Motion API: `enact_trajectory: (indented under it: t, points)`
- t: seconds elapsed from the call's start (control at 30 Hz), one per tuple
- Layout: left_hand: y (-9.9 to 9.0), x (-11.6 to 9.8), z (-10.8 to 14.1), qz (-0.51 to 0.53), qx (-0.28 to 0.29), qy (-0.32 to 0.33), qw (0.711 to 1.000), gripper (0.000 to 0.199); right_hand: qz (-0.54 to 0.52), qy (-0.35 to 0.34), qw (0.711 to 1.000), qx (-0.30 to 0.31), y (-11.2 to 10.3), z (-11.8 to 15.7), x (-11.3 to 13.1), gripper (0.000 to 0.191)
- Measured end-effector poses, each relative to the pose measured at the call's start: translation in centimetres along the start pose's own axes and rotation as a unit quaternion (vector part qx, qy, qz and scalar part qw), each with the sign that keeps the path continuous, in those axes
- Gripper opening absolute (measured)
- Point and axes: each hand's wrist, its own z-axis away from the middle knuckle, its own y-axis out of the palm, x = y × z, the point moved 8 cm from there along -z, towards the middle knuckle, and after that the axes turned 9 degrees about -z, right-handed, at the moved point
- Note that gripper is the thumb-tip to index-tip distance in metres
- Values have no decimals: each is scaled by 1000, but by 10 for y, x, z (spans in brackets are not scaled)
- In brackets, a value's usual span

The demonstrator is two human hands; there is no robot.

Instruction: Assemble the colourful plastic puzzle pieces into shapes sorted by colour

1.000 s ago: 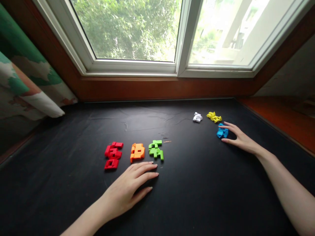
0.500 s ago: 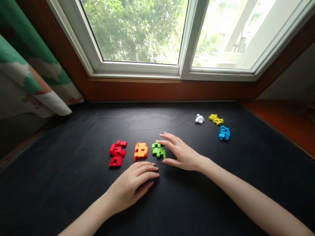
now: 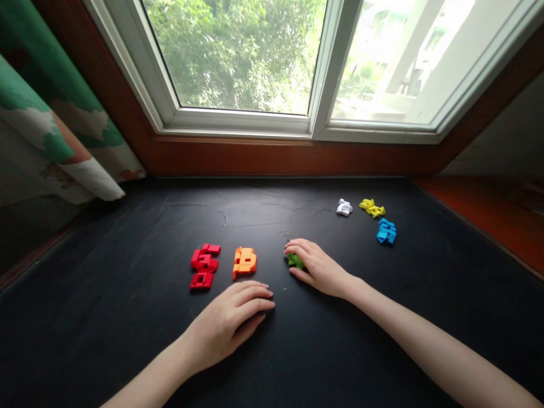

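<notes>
At centre frame, the right hand (image 3: 317,267) curves over the green jointed block puzzle (image 3: 294,260), mostly hidden, its grip unclear; the left hand (image 3: 227,323) lies relaxed and empty, just below the orange block puzzle (image 3: 244,262).

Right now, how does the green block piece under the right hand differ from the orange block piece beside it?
The green block piece is mostly hidden under the right hand, while the orange block piece lies fully in view. The green one is touched by that hand; the orange one is not. Both are chunky, blocky shapes lying on the black surface.
</notes>
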Motion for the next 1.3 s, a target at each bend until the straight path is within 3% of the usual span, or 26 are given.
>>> enact_trajectory:
  t: [0.23,0.4,0.53,0.77,0.9,1.0,1.2,1.3]
  points:
    - [-1,1,0,-13,-3,-12,1000,24,47,92,993,-63,-47,45,-68,25]
    - [0,1,0,-12,-2,-10,1000,24,80,146,979,-117,-73,62,-111,26]
    - [-1,2,0,-12,-5,-11,1000,24,99,168,971,-138,-80,66,-124,26]
    - [-3,2,0,-9,-9,-5,1000,23,115,164,969,-145,-82,69,-122,30]
    - [-11,4,0,-17,-38,-12,999,24,123,149,968,-157,-84,67,-110,36]
    - [-20,9,0,-27,-65,-42,997,23,106,106,979,-136,-74,52,-80,37]
    - [-36,16,7,-37,-108,-70,991,19,-4,-17,1000,-16,-10,-6,11,42]
    - [-40,19,11,-45,-123,-70,989,19,-39,-54,997,28,26,-39,40,54]
